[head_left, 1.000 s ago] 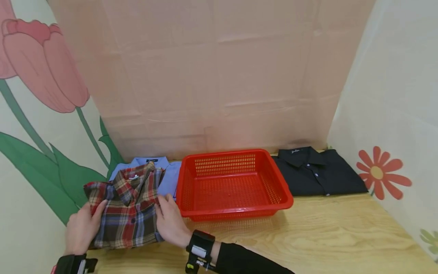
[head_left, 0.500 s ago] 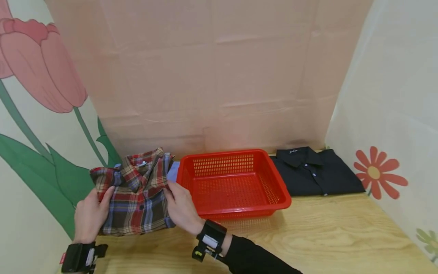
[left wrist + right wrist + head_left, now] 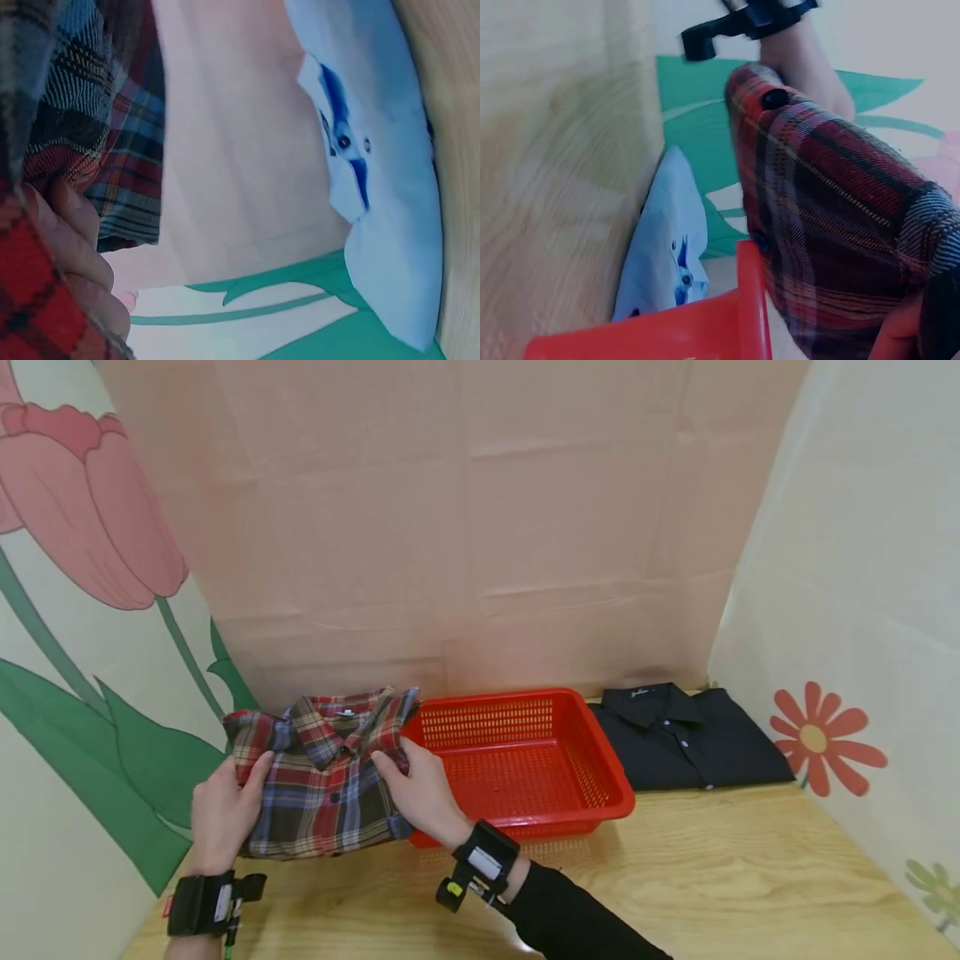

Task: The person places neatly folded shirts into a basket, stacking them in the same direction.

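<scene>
A folded plaid shirt in red, blue and brown is held up off the table between both hands, collar toward the back wall. My left hand grips its left side, thumb on top and fingers tucked beneath, as the left wrist view shows. On the opposite side my right hand pinches the edge the same way. The shirt's right part overlaps the left rim of a red plastic basket in the head view. A light blue folded shirt lies on the table below, hidden by the plaid one in the head view.
Right of the basket lies a folded black shirt. The wooden table meets a pinkish covered wall at the back. Flower-printed side walls close in left and right.
The plaid shirt has been raised and carried rightward by both hands, away from the left wall to the basket's left rim. It now covers the blue shirt in the head view.
</scene>
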A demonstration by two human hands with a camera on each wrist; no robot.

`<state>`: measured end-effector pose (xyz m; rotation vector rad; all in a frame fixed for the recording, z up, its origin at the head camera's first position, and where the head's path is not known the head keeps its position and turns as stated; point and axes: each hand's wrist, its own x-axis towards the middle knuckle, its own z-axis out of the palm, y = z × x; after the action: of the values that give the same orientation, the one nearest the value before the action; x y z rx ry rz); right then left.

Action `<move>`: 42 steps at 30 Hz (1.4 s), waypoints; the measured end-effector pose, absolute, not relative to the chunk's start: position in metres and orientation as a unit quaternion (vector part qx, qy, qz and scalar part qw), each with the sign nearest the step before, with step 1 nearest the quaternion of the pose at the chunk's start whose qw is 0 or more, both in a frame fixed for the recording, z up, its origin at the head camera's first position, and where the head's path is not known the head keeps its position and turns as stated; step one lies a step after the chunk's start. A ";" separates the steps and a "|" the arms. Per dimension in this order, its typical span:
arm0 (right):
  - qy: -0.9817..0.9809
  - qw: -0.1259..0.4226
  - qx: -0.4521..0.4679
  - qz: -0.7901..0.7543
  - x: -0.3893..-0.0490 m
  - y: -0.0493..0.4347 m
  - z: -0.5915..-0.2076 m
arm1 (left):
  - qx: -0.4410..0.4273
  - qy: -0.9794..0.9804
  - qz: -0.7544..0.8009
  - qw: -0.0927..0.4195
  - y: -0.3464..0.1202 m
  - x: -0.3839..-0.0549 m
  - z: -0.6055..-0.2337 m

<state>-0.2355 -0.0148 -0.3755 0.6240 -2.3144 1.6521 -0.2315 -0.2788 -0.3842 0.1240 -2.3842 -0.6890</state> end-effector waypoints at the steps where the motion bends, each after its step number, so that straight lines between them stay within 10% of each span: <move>1: -0.793 0.102 0.196 0.568 -0.236 -0.013 -0.375 | 0.045 -0.907 -0.266 0.324 -0.277 -0.232 -0.384; 17: -0.726 -0.038 0.156 0.669 -0.234 0.027 -0.358 | -0.016 -0.890 -0.300 0.343 -0.256 -0.244 -0.378; 42: -0.871 0.035 0.166 0.462 -0.266 0.106 -0.369 | -0.135 -0.881 -0.358 0.279 -0.199 -0.260 -0.375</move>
<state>-0.2657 0.1060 -0.3692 0.5093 -2.6751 1.4199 -0.2598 -0.1986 -0.3752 -0.3617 -2.3630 -0.9599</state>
